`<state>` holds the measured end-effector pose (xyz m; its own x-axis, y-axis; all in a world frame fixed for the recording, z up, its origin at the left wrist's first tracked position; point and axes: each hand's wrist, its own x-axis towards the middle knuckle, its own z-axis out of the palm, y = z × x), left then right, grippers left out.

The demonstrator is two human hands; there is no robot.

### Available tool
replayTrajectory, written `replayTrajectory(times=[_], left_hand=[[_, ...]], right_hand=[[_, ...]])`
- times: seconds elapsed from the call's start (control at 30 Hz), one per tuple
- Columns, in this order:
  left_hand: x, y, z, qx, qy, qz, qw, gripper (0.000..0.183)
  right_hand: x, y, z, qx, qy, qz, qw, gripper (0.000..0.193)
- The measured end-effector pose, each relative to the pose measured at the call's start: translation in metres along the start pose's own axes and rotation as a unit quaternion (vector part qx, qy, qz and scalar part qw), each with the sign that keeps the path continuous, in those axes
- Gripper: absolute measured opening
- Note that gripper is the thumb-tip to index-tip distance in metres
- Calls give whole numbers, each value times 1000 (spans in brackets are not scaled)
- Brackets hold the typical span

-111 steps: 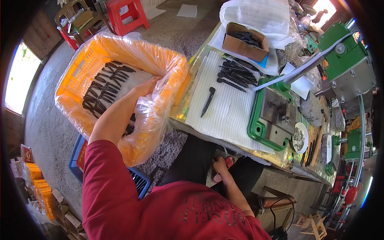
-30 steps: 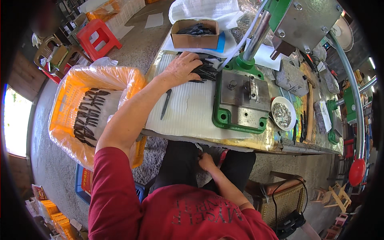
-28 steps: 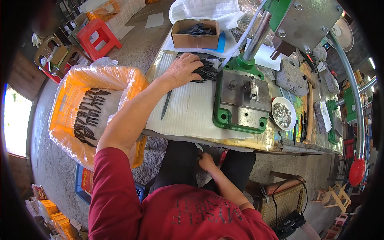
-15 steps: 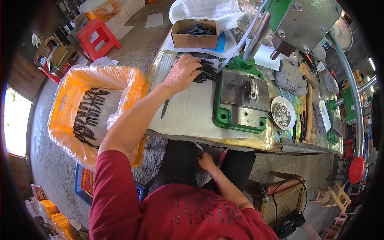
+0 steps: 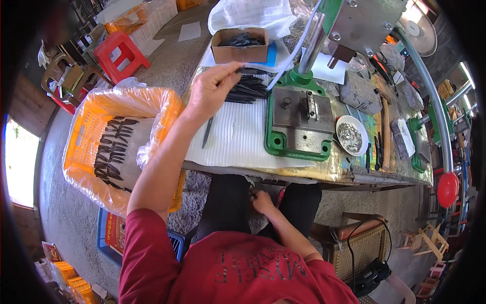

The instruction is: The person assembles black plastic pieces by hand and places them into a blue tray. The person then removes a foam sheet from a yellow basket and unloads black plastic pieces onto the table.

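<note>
My left hand (image 5: 210,92) is raised over the left part of the workbench, fingers pinched together. A dark bit shows at its fingertips, too small to name. Just right of it, a pile of slim black pointed pieces (image 5: 247,91) lies on a white foam sheet (image 5: 243,137). One similar black piece (image 5: 207,134) lies apart, near my forearm. Behind the pile, an open cardboard box (image 5: 240,54) holds more dark pieces. My right hand (image 5: 262,202) rests in my lap with its fingers curled; whatever is inside them is hidden.
A green hand press (image 5: 298,121) with a steel plate stands right of the foam. Beside it are a white bowl (image 5: 360,150) of small metal parts and a hammer (image 5: 386,134). At left, an orange crate (image 5: 174,104) lined with plastic holds rows of dark pieces (image 5: 112,152).
My left hand has lifted off the black pile and moved left, its fingers now pinched. The view has shifted slightly. My right hand stays in my lap.
</note>
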<state>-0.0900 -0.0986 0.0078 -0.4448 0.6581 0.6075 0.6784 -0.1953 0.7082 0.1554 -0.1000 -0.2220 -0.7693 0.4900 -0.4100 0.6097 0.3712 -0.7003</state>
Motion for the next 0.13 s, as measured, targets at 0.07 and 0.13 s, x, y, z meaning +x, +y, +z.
replayTrajectory(times=[0.07, 0.13], left_hand=[[-16, 23, -3, 22, -64, -46, 997, 22], [-31, 37, 2, 111, -145, 31, 983, 26]], right_hand=[[-3, 1, -2, 47, 8, -12, 999, 22], [-7, -4, -11, 108, -5, -12, 994, 25]])
